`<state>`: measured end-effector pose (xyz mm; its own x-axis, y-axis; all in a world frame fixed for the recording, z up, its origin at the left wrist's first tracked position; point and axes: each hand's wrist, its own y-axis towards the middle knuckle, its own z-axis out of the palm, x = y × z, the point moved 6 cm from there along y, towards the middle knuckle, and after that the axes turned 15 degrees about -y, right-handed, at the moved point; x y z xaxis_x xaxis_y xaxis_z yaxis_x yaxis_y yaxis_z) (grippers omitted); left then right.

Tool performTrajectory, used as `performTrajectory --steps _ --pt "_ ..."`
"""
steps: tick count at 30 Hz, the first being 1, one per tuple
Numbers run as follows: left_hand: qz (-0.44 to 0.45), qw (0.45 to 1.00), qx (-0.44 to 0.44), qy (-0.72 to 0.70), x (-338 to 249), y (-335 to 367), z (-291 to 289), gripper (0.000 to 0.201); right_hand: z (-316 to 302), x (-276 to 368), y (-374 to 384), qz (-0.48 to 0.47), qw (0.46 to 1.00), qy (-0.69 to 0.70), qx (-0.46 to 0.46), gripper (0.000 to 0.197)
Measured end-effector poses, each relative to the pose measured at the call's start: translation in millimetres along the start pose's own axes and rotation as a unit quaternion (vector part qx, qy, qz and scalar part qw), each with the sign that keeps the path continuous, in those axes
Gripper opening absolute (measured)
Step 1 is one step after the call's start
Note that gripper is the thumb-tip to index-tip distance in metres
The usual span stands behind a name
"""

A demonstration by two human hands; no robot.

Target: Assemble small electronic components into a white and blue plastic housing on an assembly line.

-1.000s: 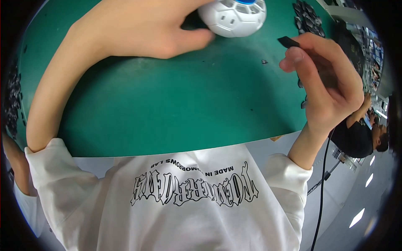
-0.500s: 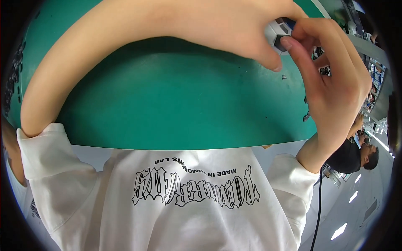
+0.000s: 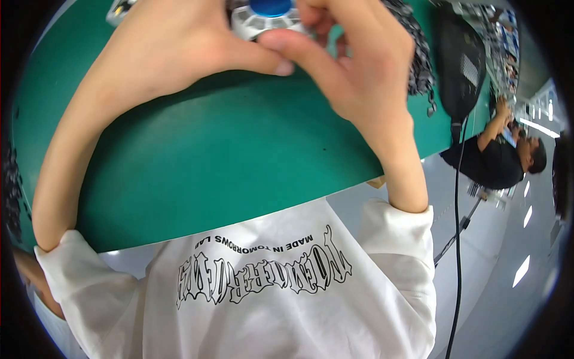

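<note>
A round white part (image 3: 251, 25) with slots round its rim and a blue disc (image 3: 272, 6) in its middle is at the top of the view, partly cut off by the edge. My left hand (image 3: 185, 45) grips its left side, the thumb stretched along the near edge. From the right, my right hand (image 3: 365, 66) holds it too, with the thumb pressed against the rim and the fingers curled. Some fingertips of both hands are hidden or out of the picture. Below the part lies the green table top (image 3: 239, 149).
A heap of small dark parts (image 3: 421, 60) lies right of my right hand. Beyond it is a black case-like thing (image 3: 460, 66) with a cable (image 3: 458, 239). A pale object (image 3: 118, 11) sits at upper left. A person in black (image 3: 490, 158) is at far right.
Both hands and the part have shifted left in the picture, and the view has turned. The part's blue disc now faces me, and the dark heap shows more fully.
</note>
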<state>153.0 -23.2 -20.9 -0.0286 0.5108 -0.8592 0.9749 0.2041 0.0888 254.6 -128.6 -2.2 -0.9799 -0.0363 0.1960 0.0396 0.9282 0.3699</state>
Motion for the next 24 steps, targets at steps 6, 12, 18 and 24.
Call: performTrajectory --steps 6,12,18,24 --pt "0.008 0.995 -0.053 0.087 -7.9 -0.2 3.2 0.067 -12.0 -36.1 -23.3 -0.015 0.999 0.019 -0.041 0.02" --pt "-0.059 0.975 -0.048 0.209 -1.3 -2.3 7.4 0.069 -64.8 -123.6 -88.5 0.158 0.984 -0.039 -0.074 0.013" --pt "0.186 0.961 0.015 0.206 4.5 -0.8 12.3 0.064 -44.7 -139.9 -107.6 0.226 0.965 -0.13 0.008 0.014" --pt "-0.002 0.989 0.041 0.14 8.5 1.5 -0.3 0.071 -46.1 -142.0 -106.5 0.229 0.972 -0.05 -0.023 0.016"
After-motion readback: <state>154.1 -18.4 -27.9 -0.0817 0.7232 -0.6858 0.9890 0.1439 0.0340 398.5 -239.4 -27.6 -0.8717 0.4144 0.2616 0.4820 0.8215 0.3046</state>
